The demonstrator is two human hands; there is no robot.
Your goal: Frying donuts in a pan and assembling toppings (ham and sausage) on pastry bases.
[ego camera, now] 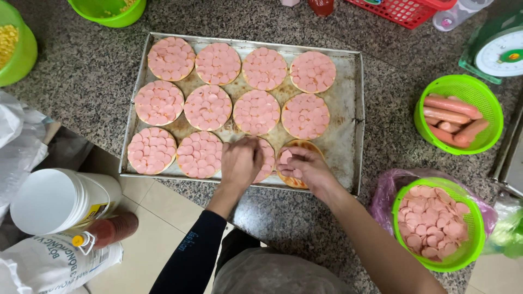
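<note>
A metal baking tray (353, 117) on a granite counter carries several small round pizza bases topped with pink sausage slices (207, 107). My left hand (241, 161) rests fingers-down on a covered base in the front row. My right hand (306, 166) pinches sausage slices over the front right base (301, 145), which shows orange sauce and only a few slices. A green basket of sausage slices (437, 223) sits to the right of that hand.
A green basket of whole sausages (456, 113) stands at the right, beside a kitchen scale (500, 53). Green bowls (16, 49) hold corn at the upper left. A white lidded tub (57, 200) and a flour sack (49, 264) sit at the lower left. A red basket (406, 10) is at the back.
</note>
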